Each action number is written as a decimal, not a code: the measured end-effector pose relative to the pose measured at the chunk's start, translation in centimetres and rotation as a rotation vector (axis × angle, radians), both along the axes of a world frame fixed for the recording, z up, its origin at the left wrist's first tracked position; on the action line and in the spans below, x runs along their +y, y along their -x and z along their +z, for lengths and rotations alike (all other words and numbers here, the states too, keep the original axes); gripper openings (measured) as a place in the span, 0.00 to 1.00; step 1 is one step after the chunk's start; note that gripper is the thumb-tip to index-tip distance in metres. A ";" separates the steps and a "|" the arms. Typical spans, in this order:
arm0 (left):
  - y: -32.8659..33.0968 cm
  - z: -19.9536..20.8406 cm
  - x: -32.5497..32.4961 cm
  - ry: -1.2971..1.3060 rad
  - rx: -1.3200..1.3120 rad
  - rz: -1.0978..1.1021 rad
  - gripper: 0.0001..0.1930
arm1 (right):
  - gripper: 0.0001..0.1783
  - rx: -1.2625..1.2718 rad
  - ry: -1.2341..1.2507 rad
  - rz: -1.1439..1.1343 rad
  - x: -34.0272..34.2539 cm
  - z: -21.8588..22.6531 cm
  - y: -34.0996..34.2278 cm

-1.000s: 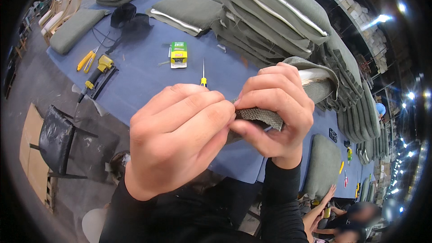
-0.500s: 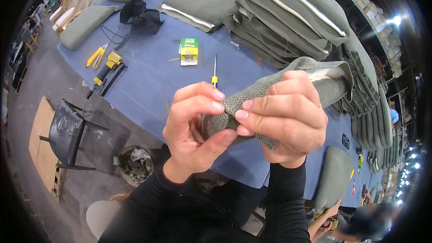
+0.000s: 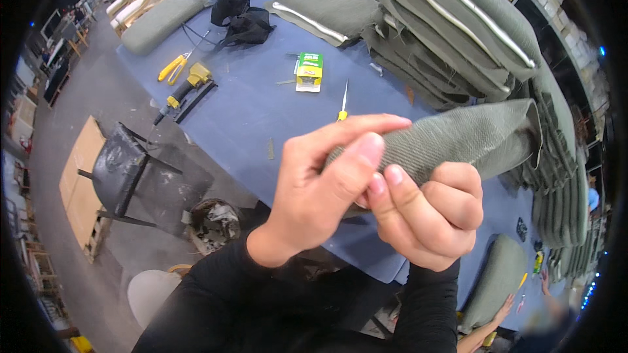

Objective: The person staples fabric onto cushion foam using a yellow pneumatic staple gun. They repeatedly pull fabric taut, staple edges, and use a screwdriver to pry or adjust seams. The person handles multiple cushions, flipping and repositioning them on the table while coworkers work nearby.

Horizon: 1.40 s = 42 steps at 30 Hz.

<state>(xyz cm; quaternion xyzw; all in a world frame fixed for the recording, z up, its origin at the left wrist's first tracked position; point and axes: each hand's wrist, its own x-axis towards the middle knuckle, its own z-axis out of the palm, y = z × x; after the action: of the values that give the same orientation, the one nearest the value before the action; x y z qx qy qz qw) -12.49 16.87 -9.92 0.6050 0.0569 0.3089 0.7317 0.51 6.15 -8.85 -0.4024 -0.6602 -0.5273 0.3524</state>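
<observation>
A long piece covered in ribbed grey-green upholstery fabric (image 3: 468, 138) is held up in front of me above the table, its loose flap at the far right end. My left hand (image 3: 320, 186) wraps around its near left end, thumb and fingers pressing on the fabric. Close beside it, my right hand (image 3: 432, 212) is closed, thumb and forefinger pinching the lower edge of the cover. The pinched spot itself is mostly hidden by the fingers. Just beyond my left hand lies a yellow-handled screwdriver (image 3: 343, 104) on the blue tabletop (image 3: 255, 108).
Further left are a yellow staple gun (image 3: 193, 88), yellow-handled pliers (image 3: 173, 68) and a green-yellow box (image 3: 309, 72). Tall stacks of grey-green cushions (image 3: 451, 19) fill the back right. A black chair (image 3: 121, 167) and waste bin (image 3: 214, 225) stand left. Another person's hand (image 3: 504, 310) touches a cushion (image 3: 500, 274).
The fabric piece has been turned, so a smooth ribbed face shows instead of the open fold with its pale inside. My left hand has moved over the end; my right hand sits lower.
</observation>
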 end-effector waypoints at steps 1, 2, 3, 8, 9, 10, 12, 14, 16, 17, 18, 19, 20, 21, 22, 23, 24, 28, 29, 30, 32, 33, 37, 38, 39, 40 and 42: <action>0.0 -0.2 -0.1 -0.030 -0.008 0.028 0.29 | 0.09 -0.007 -0.010 0.016 0.1 0.0 0.1; -0.1 -0.2 -0.3 -0.064 -0.012 0.054 0.29 | 0.09 -0.003 -0.019 0.018 -0.3 -0.1 0.3; 0.1 -0.5 -0.4 -0.086 -0.062 0.072 0.25 | 0.09 -0.001 -0.025 0.021 -0.6 -0.3 0.4; 0.7 -1.7 -1.4 -0.235 -0.200 0.135 0.25 | 0.11 0.201 0.016 -0.031 -3.0 -2.2 2.3; 1.1 -1.9 -1.8 -0.208 -0.213 0.135 0.27 | 0.12 0.294 0.051 -0.022 -3.9 -2.7 3.3; 1.2 -2.1 -2.2 -0.235 -0.226 0.147 0.26 | 0.13 0.404 0.106 -0.010 -5.3 -3.5 4.7; 1.6 -2.6 -2.7 -0.283 -0.255 0.188 0.26 | 0.15 0.625 0.233 0.054 -8.5 -5.1 7.5; 1.2 -2.8 -3.8 -0.349 -0.307 0.189 0.26 | 0.08 0.913 0.143 0.103 -10.4 -7.4 10.7; 1.9 -2.8 -4.2 -0.378 -0.339 0.179 0.26 | 0.09 1.231 0.179 0.064 -10.8 -6.4 13.5; 1.9 -3.2 -4.7 -0.385 -0.362 0.157 0.26 | 0.07 1.422 0.298 0.192 -11.4 -6.3 14.2; 2.3 -3.6 -5.2 -0.390 -0.394 0.145 0.26 | 0.07 1.604 0.413 0.338 -12.1 -6.0 14.7; 2.5 -3.9 -5.6 -0.395 -0.426 0.133 0.26 | 0.09 1.782 0.522 0.498 -12.8 -5.5 15.1; 2.8 -4.2 -6.0 -0.401 -0.458 0.125 0.26 | 0.18 1.939 0.654 0.659 -13.6 -4.3 15.2; 3.0 -4.6 -6.7 -0.395 -0.490 0.110 0.26 | 0.21 1.986 0.651 0.742 -13.9 -3.5 15.5; 3.1 -4.9 -7.2 -0.397 -0.506 0.096 0.26 | 0.24 2.031 0.644 0.829 -14.2 -3.0 15.9; 3.4 -5.2 -7.6 -0.404 -0.524 0.086 0.26 | 0.27 1.949 0.609 0.933 -14.2 -3.4 16.0; 3.7 -5.6 -7.9 -0.417 -0.539 0.079 0.26 | 0.27 2.049 0.556 0.891 -13.8 -2.3 16.8; 4.8 -6.3 -9.3 -0.400 -0.502 0.033 0.28 | 0.31 2.279 0.403 0.758 -13.6 -2.2 17.9; 4.9 -6.3 -9.6 -0.389 -0.497 0.018 0.28 | 0.31 2.355 0.332 0.760 -13.7 -1.9 18.2; 5.1 -6.2 -9.7 -0.386 -0.493 0.015 0.28 | 0.32 2.420 0.281 0.778 -13.6 -1.6 18.2; 5.3 -6.1 -9.7 -0.384 -0.489 0.016 0.29 | 0.29 2.395 0.252 0.813 -13.6 -1.8 18.4; 5.2 -6.2 -9.6 -0.355 -0.500 0.007 0.29 | 0.27 2.346 0.272 0.839 -13.8 -2.3 18.3; 5.1 -6.0 -9.3 -0.331 -0.506 0.022 0.27 | 0.23 2.323 0.219 0.840 -13.5 -1.2 18.5; 5.3 -6.1 -9.4 -0.311 -0.486 0.012 0.27 | 0.23 2.312 0.208 0.858 -13.6 -1.2 18.5; 5.3 -6.1 -9.5 -0.291 -0.465 0.006 0.27 | 0.22 2.275 0.205 0.875 -13.7 -1.3 18.4; 5.1 -6.1 -9.4 -0.308 -0.468 0.011 0.27 | 0.22 2.239 0.206 0.892 -13.7 -1.5 18.2; 4.8 -6.0 -8.4 -0.356 -0.463 0.043 0.26 | 0.22 2.211 0.192 0.854 -13.1 -1.5 17.8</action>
<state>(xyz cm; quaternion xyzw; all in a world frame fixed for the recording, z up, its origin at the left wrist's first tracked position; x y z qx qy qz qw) -17.25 8.50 -15.92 0.6359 -0.1540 0.4591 0.6009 -17.32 -6.94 -10.38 -0.4110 -0.1154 0.3176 0.8467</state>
